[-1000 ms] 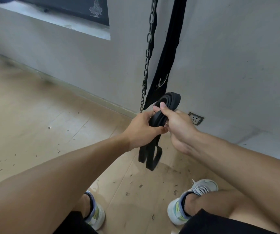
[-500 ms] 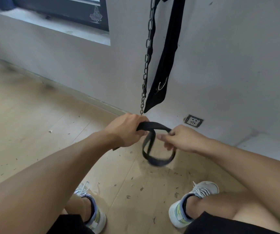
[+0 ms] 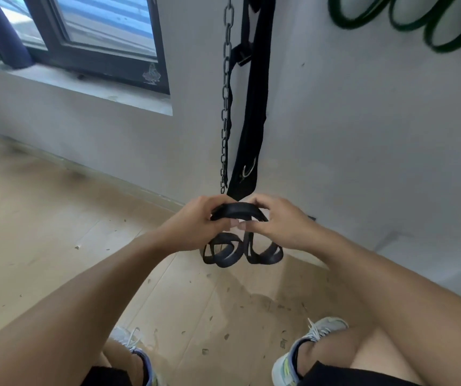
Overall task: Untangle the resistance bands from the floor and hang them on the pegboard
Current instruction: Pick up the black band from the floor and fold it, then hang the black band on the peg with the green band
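Note:
A black resistance band (image 3: 236, 214) is folded into several loops between my two hands, held in the air close to the grey wall. My left hand (image 3: 196, 222) grips its left side with curled fingers. My right hand (image 3: 278, 218) grips the right side, thumb over the top. Loops of the band (image 3: 225, 256) hang below both hands. Green bands (image 3: 407, 16) hang on the wall at the top right. No pegboard shows in this view.
A metal chain (image 3: 225, 107) and a black strap (image 3: 253, 121) with a metal ring hang on the wall just behind my hands. A window (image 3: 84, 32) sits at the upper left. The wooden floor (image 3: 42, 232) carries small debris. My shoes (image 3: 306, 346) stand below.
My hands have come closer together and lifted a little, gathering the band into more loops. The view has tilted up, bringing the window and green bands into sight.

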The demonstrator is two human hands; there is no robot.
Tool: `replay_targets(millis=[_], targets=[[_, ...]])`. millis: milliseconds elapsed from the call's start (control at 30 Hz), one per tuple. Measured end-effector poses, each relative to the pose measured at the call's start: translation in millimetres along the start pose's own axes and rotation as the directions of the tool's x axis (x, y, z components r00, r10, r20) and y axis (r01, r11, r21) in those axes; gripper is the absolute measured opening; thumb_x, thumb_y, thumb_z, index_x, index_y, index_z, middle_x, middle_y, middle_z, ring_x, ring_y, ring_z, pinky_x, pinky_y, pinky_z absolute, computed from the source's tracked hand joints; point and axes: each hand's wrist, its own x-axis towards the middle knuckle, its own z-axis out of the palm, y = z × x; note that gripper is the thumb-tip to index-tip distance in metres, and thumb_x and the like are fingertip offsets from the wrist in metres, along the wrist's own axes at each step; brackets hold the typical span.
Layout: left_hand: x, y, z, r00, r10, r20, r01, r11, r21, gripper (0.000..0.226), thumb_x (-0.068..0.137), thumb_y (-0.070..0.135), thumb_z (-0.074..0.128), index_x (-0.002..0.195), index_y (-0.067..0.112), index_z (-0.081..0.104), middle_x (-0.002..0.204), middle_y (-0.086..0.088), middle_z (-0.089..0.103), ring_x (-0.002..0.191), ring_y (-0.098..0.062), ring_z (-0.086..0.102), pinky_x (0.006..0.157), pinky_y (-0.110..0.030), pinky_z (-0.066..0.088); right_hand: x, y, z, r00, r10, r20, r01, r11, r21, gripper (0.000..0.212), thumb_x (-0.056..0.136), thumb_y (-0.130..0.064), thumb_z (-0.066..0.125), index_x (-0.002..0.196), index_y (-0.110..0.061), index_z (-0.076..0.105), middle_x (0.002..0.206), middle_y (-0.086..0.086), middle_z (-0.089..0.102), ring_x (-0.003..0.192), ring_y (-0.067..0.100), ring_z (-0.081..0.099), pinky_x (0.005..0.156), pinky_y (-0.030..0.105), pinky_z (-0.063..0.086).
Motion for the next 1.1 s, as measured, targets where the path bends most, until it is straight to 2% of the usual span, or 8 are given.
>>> replay_targets(millis=[233,367,600,733,833,933,1000,1100], targets=[[19,33,-16,0.999,0.025,-0.025,-0.027,0.996,-0.080,0.024,0.089,0.020,0.077,0.106,0.029,0.063,0.092,0.003,0.077,0.088,-0.015,0.072,0.086,-0.035,0.055,-14,-8,-47,0.993,-0.037,-0.111,0.044,0.997,0.062,0.020,0.087,-0.029,0.083,0.104,-0.033,0.073,0.096,-0.009,0.076,0.090,0.009,0.071,0.088,0.033,0.055],[31,62,-25,0.998,0.047,-0.038,-0.050,0.996,-0.078,0.029,0.083,0.015,0.082,0.106,0.025,0.068,0.091,0.008,0.079,0.089,-0.009,0.075,0.090,-0.032,0.059,-26,-25,-77,0.973,-0.114,-0.199,0.127,0.990,0.056,0.022,0.087,-0.026,0.084,0.105,-0.032,0.073,0.095,-0.009,0.077,0.090,0.005,0.071,0.086,0.027,0.054],[55,130,-46,0.989,0.109,-0.105,-0.123,0.983,-0.138,0.027,0.083,0.017,0.083,0.108,0.017,0.073,0.099,0.007,0.079,0.092,-0.007,0.075,0.086,-0.019,0.057,-41,-81,-153,0.944,-0.218,-0.247,0.180,0.969,-0.169,0.018,0.091,-0.027,0.079,0.108,-0.031,0.076,0.091,-0.015,0.074,0.084,-0.005,0.067,0.079,0.019,0.050],[72,167,-57,0.978,0.161,-0.132,-0.168,0.985,-0.041,0.024,0.081,0.025,0.084,0.103,0.022,0.075,0.098,0.004,0.079,0.092,-0.013,0.075,0.093,-0.033,0.057,-57,-111,-202,0.949,-0.227,-0.219,0.144,0.929,-0.341,0.014,0.092,-0.028,0.079,0.105,-0.032,0.078,0.090,-0.015,0.074,0.082,-0.008,0.064,0.072,0.012,0.044],[80,196,-63,0.973,0.189,-0.135,-0.186,0.982,0.030,0.020,0.081,0.032,0.084,0.097,0.024,0.074,0.093,-0.001,0.078,0.088,-0.022,0.073,0.088,-0.039,0.059,-70,-132,-231,0.962,-0.209,-0.173,0.109,0.883,-0.456,0.012,0.092,-0.030,0.078,0.103,-0.034,0.079,0.080,-0.009,0.072,0.062,-0.001,0.057,0.058,0.015,0.040],[83,225,-71,0.966,0.221,-0.134,-0.218,0.975,0.036,0.019,0.081,0.032,0.084,0.095,0.026,0.074,0.084,0.008,0.074,0.077,-0.003,0.069,0.078,-0.025,0.053,-82,-150,-256,0.963,-0.198,-0.184,0.078,0.855,-0.513,0.013,0.091,-0.033,0.078,0.104,-0.035,0.078,0.073,-0.014,0.069,0.058,0.001,0.054,0.055,0.016,0.039],[84,245,-78,0.965,0.220,-0.139,-0.223,0.975,-0.003,0.020,0.082,0.029,0.084,0.099,0.027,0.074,0.089,0.010,0.076,0.082,0.001,0.070,0.081,-0.021,0.051,-91,-161,-271,0.954,-0.202,-0.223,0.062,0.857,-0.512,0.019,0.091,-0.034,0.078,0.110,-0.035,0.074,0.075,-0.018,0.069,0.062,-0.003,0.060,0.056,0.013,0.040],[85,274,-90,0.967,0.207,-0.146,-0.233,0.952,-0.200,0.028,0.083,0.021,0.083,0.109,0.020,0.074,0.099,0.002,0.080,0.097,-0.010,0.075,0.095,-0.030,0.053,-102,-170,-295,0.925,-0.231,-0.302,0.088,0.903,-0.421,0.030,0.092,-0.030,0.077,0.120,-0.031,0.066,0.092,-0.006,0.074,0.070,0.006,0.072,0.060,0.018,0.055]])
